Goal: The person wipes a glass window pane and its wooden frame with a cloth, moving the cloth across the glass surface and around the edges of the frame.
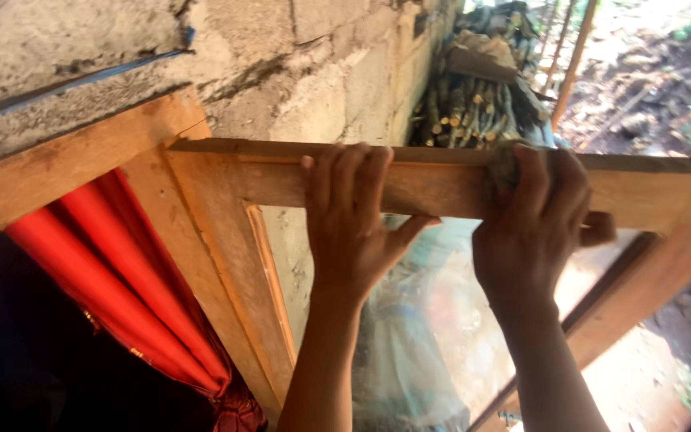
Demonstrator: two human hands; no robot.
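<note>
A wooden shutter frame [225, 232] swings out from a window opening, its top rail [441, 188] running across the middle of the view. My left hand [353, 220] grips that top rail, fingers curled over its upper edge, thumb underneath. My right hand [537, 220] presses a small greyish piece of sandpaper or cloth [505, 164] against the rail a little further right; most of the piece is hidden under my fingers.
A rough concrete block wall [321, 72] rises behind. A red curtain [113, 280] hangs in the dark opening at left. Stacked cut sticks [473, 104] lie by the wall. A pale plastic sack [417, 336] sits below the frame. Bare dirt ground [649, 80] at right.
</note>
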